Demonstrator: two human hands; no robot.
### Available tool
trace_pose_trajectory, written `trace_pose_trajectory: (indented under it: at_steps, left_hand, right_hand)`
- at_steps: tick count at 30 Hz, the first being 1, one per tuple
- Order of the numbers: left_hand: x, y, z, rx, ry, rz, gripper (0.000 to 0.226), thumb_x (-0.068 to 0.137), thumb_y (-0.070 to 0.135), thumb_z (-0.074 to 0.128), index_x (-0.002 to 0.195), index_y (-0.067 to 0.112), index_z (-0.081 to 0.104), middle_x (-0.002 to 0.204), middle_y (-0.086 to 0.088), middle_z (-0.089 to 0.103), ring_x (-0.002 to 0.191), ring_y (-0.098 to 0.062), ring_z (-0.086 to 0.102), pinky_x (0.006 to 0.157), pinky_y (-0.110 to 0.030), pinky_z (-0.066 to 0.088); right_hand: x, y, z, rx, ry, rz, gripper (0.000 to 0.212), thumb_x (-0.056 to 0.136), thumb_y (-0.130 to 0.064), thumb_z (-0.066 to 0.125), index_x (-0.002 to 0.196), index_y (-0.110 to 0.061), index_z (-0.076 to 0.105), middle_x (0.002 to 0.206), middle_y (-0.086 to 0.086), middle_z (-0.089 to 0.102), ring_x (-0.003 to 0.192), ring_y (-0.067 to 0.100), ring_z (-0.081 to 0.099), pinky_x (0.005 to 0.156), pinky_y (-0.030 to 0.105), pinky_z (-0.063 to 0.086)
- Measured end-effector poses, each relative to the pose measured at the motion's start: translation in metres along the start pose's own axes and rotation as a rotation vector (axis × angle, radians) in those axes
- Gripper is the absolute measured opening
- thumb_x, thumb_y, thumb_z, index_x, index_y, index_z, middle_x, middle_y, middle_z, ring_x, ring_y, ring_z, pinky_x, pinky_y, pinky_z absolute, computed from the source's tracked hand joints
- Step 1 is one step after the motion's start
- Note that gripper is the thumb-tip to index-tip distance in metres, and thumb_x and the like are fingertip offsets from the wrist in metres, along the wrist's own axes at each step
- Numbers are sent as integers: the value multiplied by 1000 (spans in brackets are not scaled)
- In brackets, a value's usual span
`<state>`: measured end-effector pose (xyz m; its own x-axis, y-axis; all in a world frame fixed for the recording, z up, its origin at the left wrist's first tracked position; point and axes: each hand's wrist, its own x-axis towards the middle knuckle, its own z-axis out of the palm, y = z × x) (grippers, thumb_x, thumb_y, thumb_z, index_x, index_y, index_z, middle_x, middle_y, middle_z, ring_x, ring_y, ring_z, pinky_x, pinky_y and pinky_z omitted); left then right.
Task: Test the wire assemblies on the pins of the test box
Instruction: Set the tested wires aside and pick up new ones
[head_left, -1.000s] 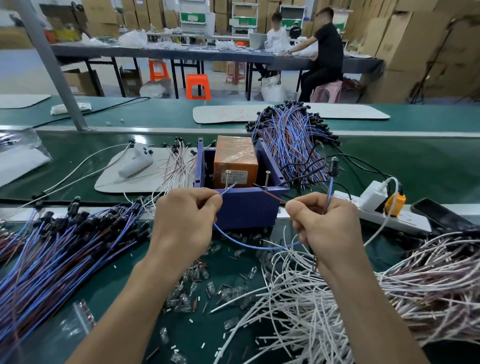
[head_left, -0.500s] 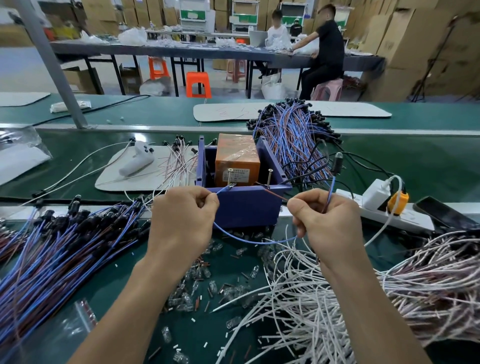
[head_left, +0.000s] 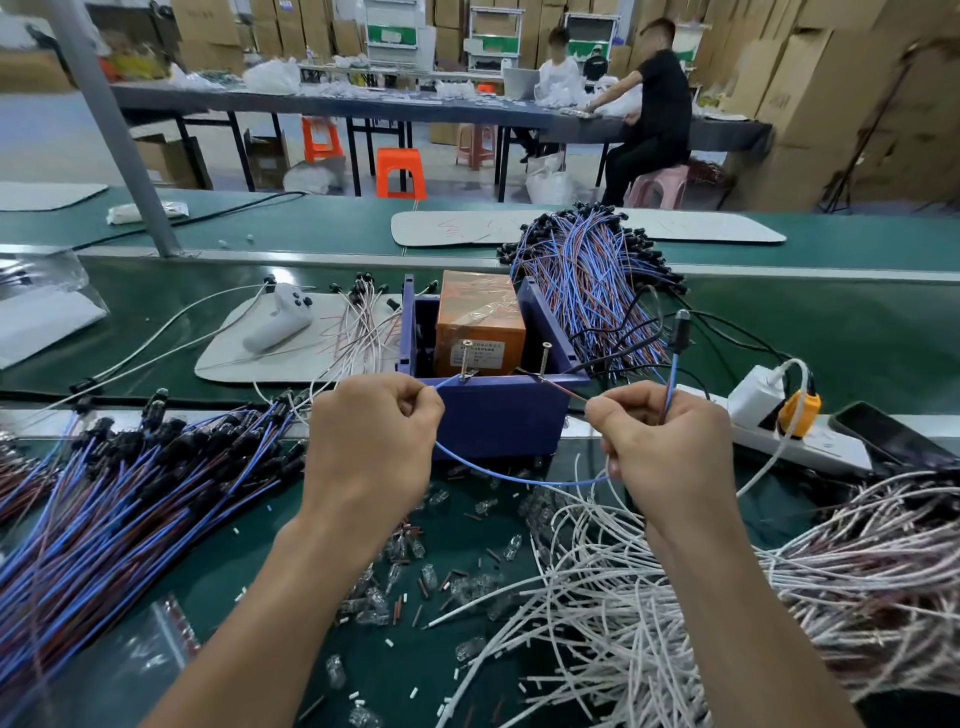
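The purple test box (head_left: 498, 415) stands mid-bench with an orange unit (head_left: 478, 317) inside and two screw pins, left pin (head_left: 466, 358) and right pin (head_left: 544, 358), on its front rim. My left hand (head_left: 371, 441) pinches the blue wire end (head_left: 447, 383) against the left pin. My right hand (head_left: 670, 447) pinches the brown wire end (head_left: 563, 389) toward the right pin and holds the same assembly, whose black connector (head_left: 680, 330) sticks up above the fist. A blue loop (head_left: 519, 480) sags between both hands.
Blue-brown assemblies are heaped at the left (head_left: 104, 509) and behind the box (head_left: 587, 280). White wires (head_left: 727, 597) pile at the right. Clear plastic bits (head_left: 431, 577) litter the green belt. A power strip (head_left: 800, 441) and phone (head_left: 883, 436) lie right.
Both hands stay almost still; the blue end has shifted slightly up onto the left pin and the brown end holds near the right pin.
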<state>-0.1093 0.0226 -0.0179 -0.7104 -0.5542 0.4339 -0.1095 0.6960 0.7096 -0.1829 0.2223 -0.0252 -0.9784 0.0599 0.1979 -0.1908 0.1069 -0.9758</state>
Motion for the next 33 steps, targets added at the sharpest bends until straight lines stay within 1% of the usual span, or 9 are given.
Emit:
trace_pose_trajectory:
  at_steps: [8, 11, 14, 17, 20, 23, 27, 30, 33]
  left_hand:
    - [-2, 3, 1, 8, 1, -23, 28, 93, 23, 69, 66, 20, 74, 47, 8, 59, 52, -14, 57, 50, -23, 45]
    - [-2, 4, 0, 31, 6, -6, 31, 93, 23, 68, 63, 18, 71, 41, 8, 51, 44, -15, 49, 46, -13, 34]
    - [-2, 3, 1, 50, 17, -1, 37, 93, 21, 67, 56, 17, 64, 37, 7, 42, 39, -13, 39, 44, -14, 28]
    - [-3, 4, 1, 34, 22, -11, 35, 92, 22, 68, 58, 19, 67, 41, 8, 51, 46, -14, 50, 46, -14, 35]
    - [-4, 8, 0, -6, 25, -15, 31, 89, 24, 70, 58, 24, 69, 53, 18, 61, 60, -7, 60, 49, -15, 41]
    - [-7, 13, -1, -49, 9, -47, 27, 82, 34, 69, 55, 30, 67, 52, 21, 61, 53, -5, 59, 47, -22, 42]
    - [-7, 14, 0, -336, -44, -160, 13, 81, 30, 70, 69, 34, 75, 41, 8, 53, 35, -6, 38, 37, -25, 38]
    - [-2, 13, -2, -503, -34, -386, 15, 82, 27, 73, 67, 25, 76, 41, 8, 46, 39, -12, 33, 42, -27, 32]
    - [6, 10, -7, -394, 63, -490, 17, 79, 38, 74, 66, 50, 73, 41, 12, 55, 48, -17, 47, 55, -30, 43]
  right_hand:
    - [7, -3, 8, -108, 47, -64, 16, 76, -18, 81, 72, -33, 76, 53, -3, 66, 46, 10, 52, 56, 35, 50]
    - [11, -1, 10, -145, 108, -63, 14, 77, -21, 82, 65, -24, 74, 50, -6, 65, 44, 7, 53, 59, 37, 54]
    - [11, -1, 10, -178, 148, -70, 18, 76, -25, 82, 62, -24, 72, 50, -9, 65, 43, 7, 53, 61, 40, 55]
    - [6, -1, 10, -133, 104, -74, 3, 71, -31, 78, 71, -31, 75, 49, -7, 64, 43, 8, 51, 56, 37, 50]
    - [0, -2, 7, -77, 23, -72, 7, 66, -32, 77, 73, -32, 77, 51, -5, 64, 45, 8, 48, 55, 30, 44]
    - [-5, -5, 3, -29, -47, -53, 5, 70, -25, 81, 72, -28, 78, 52, -5, 62, 46, 8, 46, 52, 27, 41]
    - [-11, -6, -8, 24, -155, 20, 11, 79, -12, 82, 74, -20, 77, 55, 2, 51, 46, 11, 35, 45, 22, 30]
    - [-16, -11, -16, 118, -189, 99, 20, 82, -6, 79, 69, -19, 76, 57, 5, 46, 48, 12, 29, 44, 21, 26]
    - [-21, -15, -28, 353, -215, 267, 20, 78, -7, 78, 64, -20, 74, 49, -4, 41, 42, 8, 26, 57, 26, 28]
